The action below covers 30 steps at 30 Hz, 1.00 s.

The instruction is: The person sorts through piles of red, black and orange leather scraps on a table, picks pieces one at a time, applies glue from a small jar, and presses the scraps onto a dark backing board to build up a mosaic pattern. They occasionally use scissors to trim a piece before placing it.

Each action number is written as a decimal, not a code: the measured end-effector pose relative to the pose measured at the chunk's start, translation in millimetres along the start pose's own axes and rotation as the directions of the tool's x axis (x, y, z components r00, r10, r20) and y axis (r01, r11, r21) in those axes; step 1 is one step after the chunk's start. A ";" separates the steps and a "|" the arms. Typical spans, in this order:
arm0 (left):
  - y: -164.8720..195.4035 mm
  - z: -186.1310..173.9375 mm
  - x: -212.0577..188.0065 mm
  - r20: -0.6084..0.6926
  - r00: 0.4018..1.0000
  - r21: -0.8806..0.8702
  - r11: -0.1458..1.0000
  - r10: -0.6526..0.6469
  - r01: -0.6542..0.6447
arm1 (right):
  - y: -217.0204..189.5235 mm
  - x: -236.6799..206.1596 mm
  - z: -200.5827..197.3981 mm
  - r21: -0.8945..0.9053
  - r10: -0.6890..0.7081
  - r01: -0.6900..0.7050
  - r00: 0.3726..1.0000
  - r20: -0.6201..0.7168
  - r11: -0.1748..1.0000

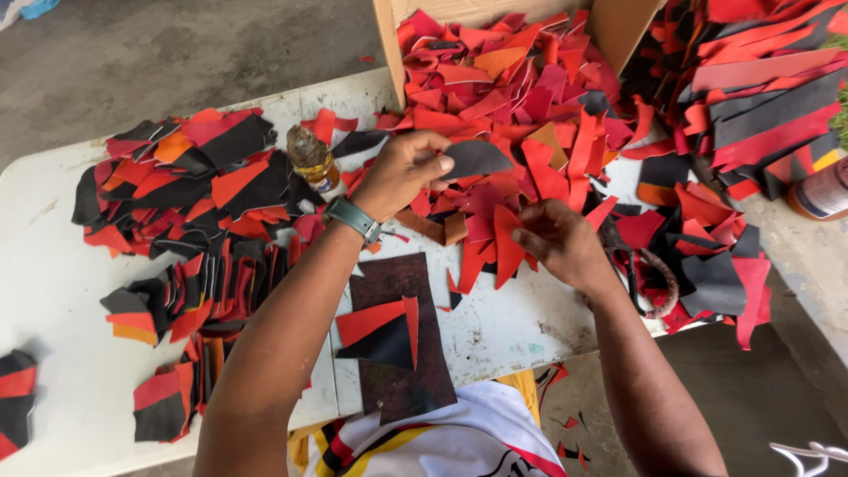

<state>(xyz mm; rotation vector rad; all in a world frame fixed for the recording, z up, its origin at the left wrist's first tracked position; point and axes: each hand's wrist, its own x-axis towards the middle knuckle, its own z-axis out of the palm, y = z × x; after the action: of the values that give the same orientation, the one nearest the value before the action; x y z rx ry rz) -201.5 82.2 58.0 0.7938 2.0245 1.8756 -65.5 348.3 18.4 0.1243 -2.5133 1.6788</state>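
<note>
The left hand (pixel 402 172) held a dark grey scrap (pixel 475 159) just beyond the brown cutting board (pixel 397 340), its fingers (pixel 433 157) closed on the scrap's near edge so that the rest stood out flat to the right. The piece looked thin and light, like offcut leather or felt: stiff enough to keep its curved outline unsupported, yet likely to bend if gripped hard. A pinch at an edge seemed the natural hold, since the flat faces offered nothing to grasp.

The right hand (pixel 558 243) hovered to the right of the board, over the loose heap of red scraps (pixel 530 115), fingers curled on a red triangular piece (pixel 508 252) at its upper edge; whether it was truly lifted or only touched could not be told. Such scraps overlapped and would probably slide over one another, so one would come away easily.

On the board itself lay a red and a black cut piece (pixel 384 331). Left of the board, sorted stacks of red and black pieces (pixel 190 221) covered the white tabletop (pixel 53 265), and a small bottle of yellow liquid (pixel 314 163) stood beyond it, beside the left wrist and its watch (pixel 353 218).
</note>
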 end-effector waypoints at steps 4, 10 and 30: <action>6.2 0.0 -15.9 0.270 0.963 0.160 0.985 0.022 -0.067 | -22.8 -9.0 -0.9 0.149 -0.027 0.035 0.998 -0.058 0.988; 19.2 11.7 -50.3 0.306 0.951 0.279 0.960 -0.051 -0.039 | -35.4 -29.3 31.5 0.227 -0.051 0.004 0.978 0.202 0.974; 6.3 9.8 -183.1 0.249 0.911 0.816 0.578 -0.330 -0.014 | -22.9 -105.2 105.0 0.206 0.310 -0.378 0.903 0.298 0.903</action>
<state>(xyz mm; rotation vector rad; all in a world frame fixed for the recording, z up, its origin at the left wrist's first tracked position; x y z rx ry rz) -45.9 -11.6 32.4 1.0089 2.5263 0.5134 36.3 242.8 -15.5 -0.0990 -2.6018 2.2690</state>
